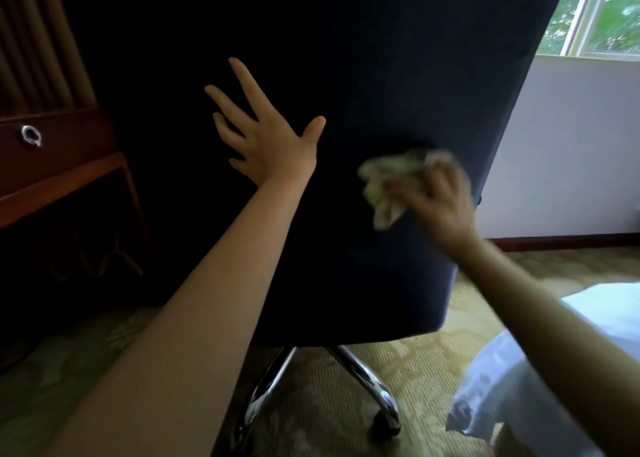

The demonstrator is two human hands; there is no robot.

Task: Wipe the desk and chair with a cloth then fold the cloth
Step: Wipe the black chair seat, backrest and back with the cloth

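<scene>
Patterned carpet [398, 363], dark fabric chair back [381, 75], crumpled cloth [388, 186].

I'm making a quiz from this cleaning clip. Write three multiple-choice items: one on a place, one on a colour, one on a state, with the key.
1. Where is the cloth? A) on the desk B) against the chair back C) on the carpet
2. What colour is the chair back? A) red B) white C) dark navy
3. How is the left hand? A) fingers spread, on the chair back B) clenched in a fist C) gripping the cloth
Key: 1 B, the right hand holds it bunched against the chair back; 2 C, the fabric looks dark blue; 3 A, its fingers are straight and splayed.
</scene>
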